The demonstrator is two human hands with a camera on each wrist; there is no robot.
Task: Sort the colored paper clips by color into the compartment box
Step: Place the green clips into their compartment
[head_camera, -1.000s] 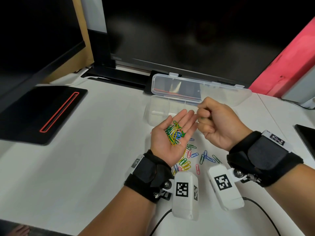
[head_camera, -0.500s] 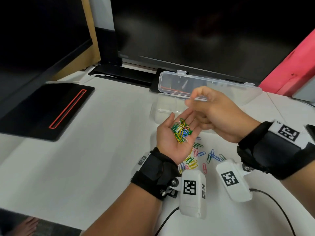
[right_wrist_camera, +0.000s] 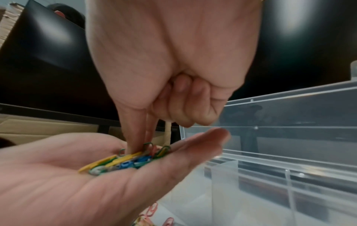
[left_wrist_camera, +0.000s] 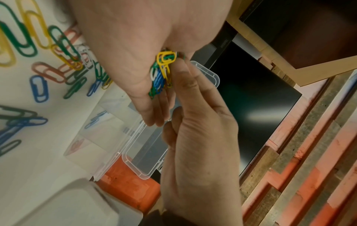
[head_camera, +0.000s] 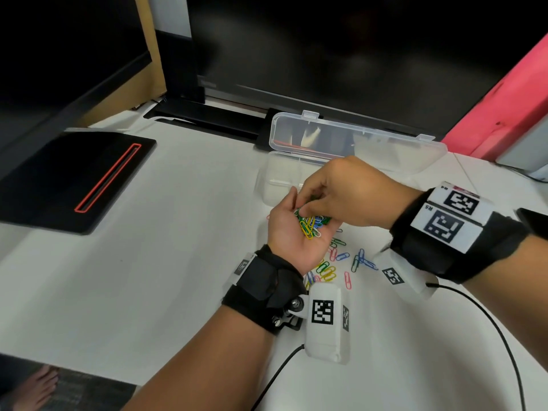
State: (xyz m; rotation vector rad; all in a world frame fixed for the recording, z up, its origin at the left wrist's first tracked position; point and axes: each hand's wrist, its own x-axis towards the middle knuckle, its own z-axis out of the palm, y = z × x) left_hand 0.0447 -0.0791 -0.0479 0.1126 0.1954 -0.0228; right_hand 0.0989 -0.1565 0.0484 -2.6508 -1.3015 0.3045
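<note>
Left hand (head_camera: 292, 237) flat, palm up, carries paper clips (head_camera: 310, 226). Right hand (head_camera: 347, 194) pinches paper clips from above. Open clear box (head_camera: 358, 140) just behind.
</note>
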